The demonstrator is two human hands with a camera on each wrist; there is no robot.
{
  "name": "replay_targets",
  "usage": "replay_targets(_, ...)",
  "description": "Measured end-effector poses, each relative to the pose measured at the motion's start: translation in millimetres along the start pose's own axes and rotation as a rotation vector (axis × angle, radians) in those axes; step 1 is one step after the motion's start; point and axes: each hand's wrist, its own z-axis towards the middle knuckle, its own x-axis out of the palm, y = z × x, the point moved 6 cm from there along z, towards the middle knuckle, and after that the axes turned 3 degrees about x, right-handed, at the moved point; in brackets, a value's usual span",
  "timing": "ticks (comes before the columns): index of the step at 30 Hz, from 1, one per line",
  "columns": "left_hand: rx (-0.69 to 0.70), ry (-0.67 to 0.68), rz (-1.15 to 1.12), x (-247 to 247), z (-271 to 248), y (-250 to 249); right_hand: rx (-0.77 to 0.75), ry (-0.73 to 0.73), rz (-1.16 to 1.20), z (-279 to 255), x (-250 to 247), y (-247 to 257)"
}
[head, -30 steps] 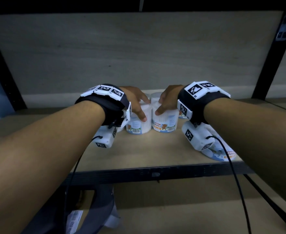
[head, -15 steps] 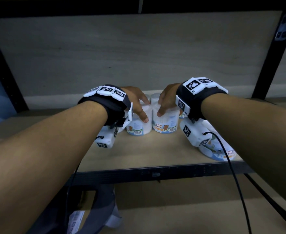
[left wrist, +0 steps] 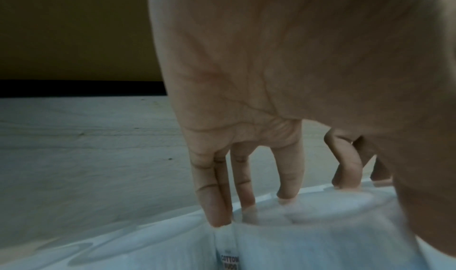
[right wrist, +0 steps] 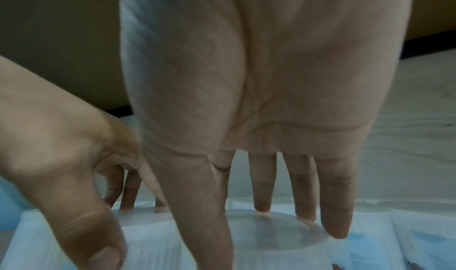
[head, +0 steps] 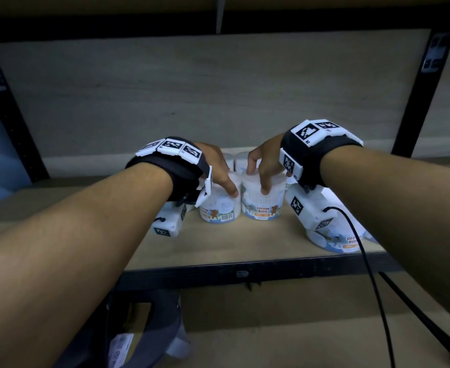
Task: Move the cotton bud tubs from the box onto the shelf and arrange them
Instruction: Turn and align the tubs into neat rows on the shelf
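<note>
Two cotton bud tubs stand upright side by side, touching, toward the front of the wooden shelf (head: 245, 243): the left tub (head: 220, 208) with its barcode facing out and the right tub (head: 262, 201) with its "COTTON BUDS" label facing out. More tubs (head: 241, 160) stand just behind them, mostly hidden by the hands, and another tub (head: 338, 240) sits at the shelf's front right edge, beneath the right wrist.

The left hand (head: 218, 171) rests on top of the left tub, fingers (left wrist: 214, 196) fairly straight and slightly spread, tips on the lid and down its far side, thumb on the near side. The right hand (head: 265, 166) comes down on the right tub, fingers (right wrist: 263, 192) spread with tips on the lid and thumb on the near wall. Whether either hand truly grips or only steadies, I cannot tell.

Each tub lies directly under its own hand, long axis vertical, so any nudge into line is likely a short slide along the shelf. The tub at the front right is nearer the right hand and probably still needs lining up.
</note>
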Motion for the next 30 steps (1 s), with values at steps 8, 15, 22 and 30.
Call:
replay_targets(8,-0.086,0.061,-0.005,2.0,-9.6,-1.6,-0.019,0.021,0.099,-0.9,5.7,-5.2)
replay_targets(15,-0.08,0.142,-0.038,4.6,-12.9,-0.1,-0.047,0.063,0.19,0.9,8.3,-10.7)
replay_targets(22,-0.094,0.036,-0.117,-3.7,-10.4,2.2,-0.062,0.092,0.165,1.2,9.2,-13.2)
replay_targets(30,-0.115,-0.042,-0.097,-8.1,-9.2,-0.4,-0.062,0.091,0.178,-0.6,10.1,-16.0)
